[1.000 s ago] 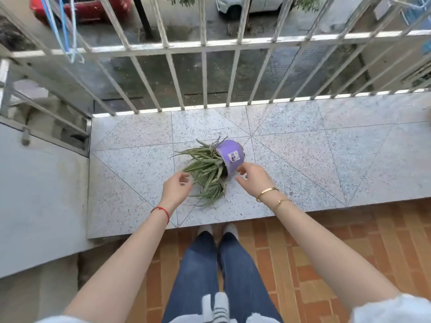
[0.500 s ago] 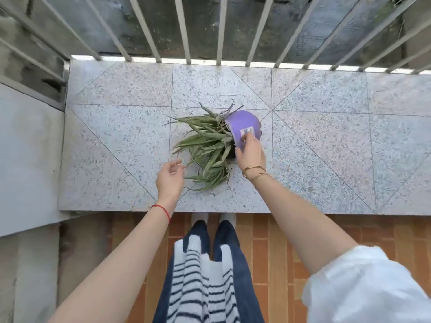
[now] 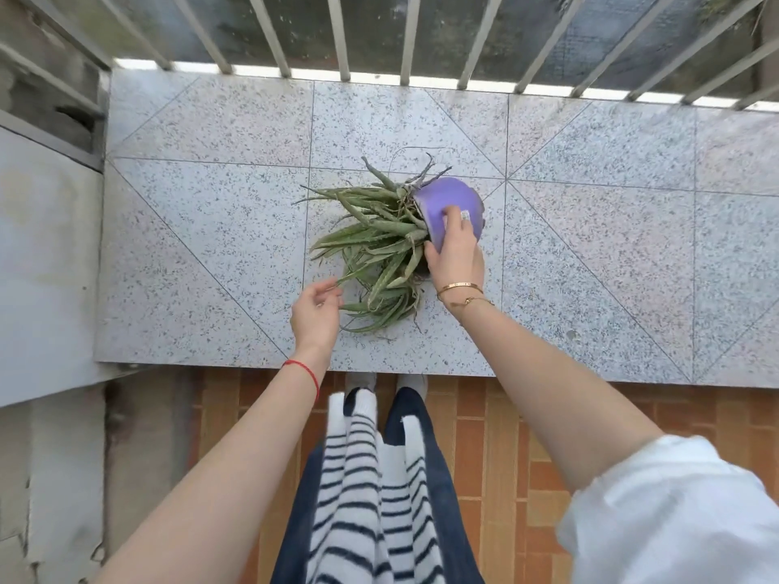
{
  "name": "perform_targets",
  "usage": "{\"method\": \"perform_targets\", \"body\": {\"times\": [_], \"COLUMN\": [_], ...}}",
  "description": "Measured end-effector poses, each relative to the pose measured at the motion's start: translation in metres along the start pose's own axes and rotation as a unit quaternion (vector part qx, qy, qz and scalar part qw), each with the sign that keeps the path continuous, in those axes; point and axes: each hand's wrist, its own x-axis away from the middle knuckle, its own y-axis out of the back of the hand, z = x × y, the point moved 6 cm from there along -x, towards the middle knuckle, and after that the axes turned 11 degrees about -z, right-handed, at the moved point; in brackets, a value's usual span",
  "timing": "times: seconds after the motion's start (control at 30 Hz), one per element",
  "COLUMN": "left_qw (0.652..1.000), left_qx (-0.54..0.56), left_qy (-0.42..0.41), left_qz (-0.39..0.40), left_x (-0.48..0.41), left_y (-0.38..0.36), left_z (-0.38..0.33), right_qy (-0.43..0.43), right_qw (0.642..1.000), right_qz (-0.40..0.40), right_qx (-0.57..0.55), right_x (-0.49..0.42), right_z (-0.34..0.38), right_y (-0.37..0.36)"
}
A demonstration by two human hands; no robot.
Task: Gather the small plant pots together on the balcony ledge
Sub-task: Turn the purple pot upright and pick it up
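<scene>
Pot of purple plastic is seen lying tipped on its side on the speckled stone ledge, directly under the grip of the right hand. The right hand is laid over the near flank of the pot, fingers pressed on the purple wall and the thumb set at the rim, so the grip is closed on the pot. A small white label on the pot wall is partly covered just beyond the fingertips.

From the pot's mouth, to the left of that grip, an aloe-like plant is spilled outward, its long green leaves fanned flat over the ledge toward the left hand. Whether soil is held inside the pot cannot be told, since the mouth is hidden by leaves.

The left hand is held just left of the lowest leaves, fingers loosely curled and parted, with nothing gripped; a thin leaf tip is met at or just beside its fingertips, and contact cannot be told for certain. A red string is worn on the left wrist, and gold bracelets on the right.

Beyond the grip, white railing bars are set along the far edge of the ledge.
</scene>
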Motion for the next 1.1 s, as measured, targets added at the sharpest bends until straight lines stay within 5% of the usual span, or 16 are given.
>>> {"method": "perform_targets", "body": {"times": [0.4,0.8,0.93,1.1], "left_qw": [1.000,0.997,0.981,0.920], "left_qx": [-0.019,-0.026,-0.037,-0.018], "left_qy": [0.008,0.011,-0.054,-0.225], "left_qz": [0.003,-0.078,-0.184,-0.319], "left_x": [0.006,0.003,0.009,0.022], "left_y": [-0.009,0.006,0.017,0.038], "left_z": [-0.003,-0.007,-0.030,-0.089], "right_qy": [0.044,-0.071,-0.157,-0.212], "right_qw": [0.997,0.996,0.978,0.954], "right_qz": [0.045,-0.020,-0.036,-0.031], "right_qx": [0.049,-0.058,-0.134,-0.208], "right_x": [-0.008,-0.029,-0.038,-0.035], "right_z": [0.002,-0.030,-0.065,-0.093], "right_y": [0.002,0.015,0.026,0.032]}}
